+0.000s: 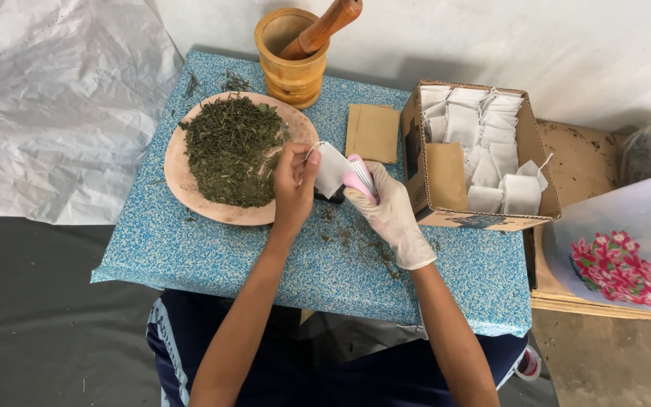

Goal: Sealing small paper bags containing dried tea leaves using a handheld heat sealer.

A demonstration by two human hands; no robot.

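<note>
My left hand (294,181), bare, pinches the top edge of a small white tea bag (331,169) with a string, held just above the blue speckled table (190,249). In a white glove, my right hand (389,212) grips a pink handheld tool (359,179) pressed against the bag's right edge. Just left of my hands lies a round wooden plate (190,188) heaped with dried green leaves (231,147). Crumbs of the herb (356,241) are scattered on the table under my hands.
A wooden mortar with a pestle (292,53) stands at the table's back. Brown paper envelopes (373,133) lie beside an open cardboard box (416,162) full of white tea bags. A wooden board and a flowered plastic bag (618,264) sit at right.
</note>
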